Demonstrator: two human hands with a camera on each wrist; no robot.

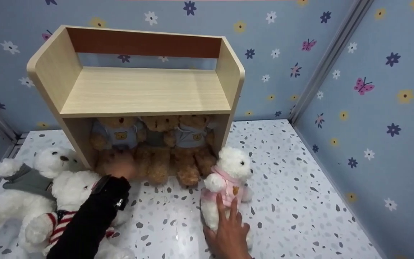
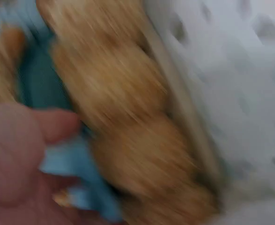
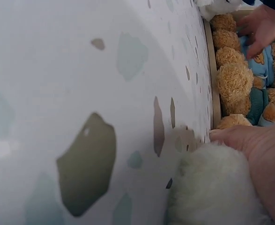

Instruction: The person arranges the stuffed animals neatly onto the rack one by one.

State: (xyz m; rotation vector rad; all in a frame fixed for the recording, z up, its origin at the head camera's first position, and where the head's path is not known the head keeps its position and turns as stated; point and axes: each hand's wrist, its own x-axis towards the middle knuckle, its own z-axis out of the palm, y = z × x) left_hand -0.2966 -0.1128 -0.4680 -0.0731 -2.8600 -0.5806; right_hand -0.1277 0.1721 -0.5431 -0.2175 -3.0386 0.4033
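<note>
A white teddy bear in a pink hoodie (image 1: 226, 183) sits upright on the speckled surface. My right hand (image 1: 228, 230) rests on its lower body with fingers extended over it; the right wrist view shows white fur (image 3: 217, 185) beside that hand. My left hand (image 1: 122, 166), blurred, is at the shelf's lower compartment, before the leftmost brown teddy bear (image 1: 120, 135) in a light blue hoodie. In the right wrist view the left hand (image 3: 263, 28) has spread fingers at the blue hoodie. Two more brown bears, one in a green top (image 1: 155, 138), one in blue (image 1: 192, 135), sit alongside.
The wooden shelf (image 1: 146, 90) stands against the flowered wall, its upper level bare. White bears, one in a green top (image 1: 29, 181) and one in a striped top (image 1: 61, 225), lie at the left, partly behind my left sleeve (image 1: 88, 219). A side wall (image 1: 383, 118) bounds the right.
</note>
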